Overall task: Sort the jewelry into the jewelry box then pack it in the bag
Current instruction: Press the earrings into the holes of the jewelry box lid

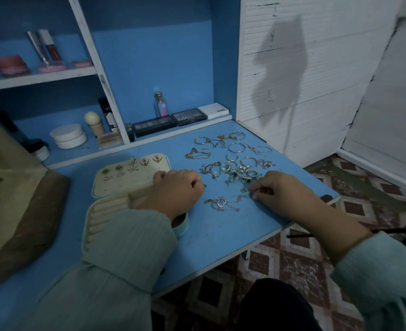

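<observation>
- Person's two arms in pale green ribbed sleeves reach fwd over the blue painted surface (221,230).
- Left hand (177,189): fingers curled under into a loose fist, resting partly over the open cream jewelry box w/ mint-green outer shell (116,201); can't tell if anything is in the grip.
- Right hand (276,189): fingertips (254,187) curled down onto the surface at near edge of the jewelry pile, pinching at something small; the item itself too small to make out.
- Box near half: ribbed ring-roll slots, seemingly unfilled where visible. Far half (lid panel): several pairs of stud earrings (130,167) pinned on it – green squares, stars, winged shapes, arches.
- Small tangle of silver chain w/ charms (218,203) lies between the two hands.
- Beyond hands: loose heap of silver rings, hoops and gold-tone chains (235,158) spread over the surface.
- Far left: beige and brown fabric bag (18,187) standing on the surface, beside the box.
- Back ledge: black eyeshadow palettes (171,121), small perfume bottle (160,105), white round jars (68,136).
</observation>
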Motion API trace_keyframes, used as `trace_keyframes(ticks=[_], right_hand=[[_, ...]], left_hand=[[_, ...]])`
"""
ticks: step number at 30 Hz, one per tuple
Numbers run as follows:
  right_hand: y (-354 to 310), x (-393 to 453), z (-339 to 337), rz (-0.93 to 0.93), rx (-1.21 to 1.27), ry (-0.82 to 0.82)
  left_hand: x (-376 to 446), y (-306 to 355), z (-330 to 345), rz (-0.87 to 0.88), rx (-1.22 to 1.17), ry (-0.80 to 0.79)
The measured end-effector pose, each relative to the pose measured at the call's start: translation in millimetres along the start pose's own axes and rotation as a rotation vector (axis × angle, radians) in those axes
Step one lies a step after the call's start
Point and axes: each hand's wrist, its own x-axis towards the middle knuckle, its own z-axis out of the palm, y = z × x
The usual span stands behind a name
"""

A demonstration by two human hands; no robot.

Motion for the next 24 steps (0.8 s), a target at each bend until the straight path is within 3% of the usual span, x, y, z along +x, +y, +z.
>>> trace_keyframes(ticks=[16, 24], right_hand=[[-5, 0, 4, 0.032, 0.056, 0.052], [-22, 7, 5, -0.038, 0.123, 0.081]], left_hand=[[-3, 2, -3, 0.003, -0.039, 0.043], [-10, 4, -17, -0.091, -0.239, 0.156]])
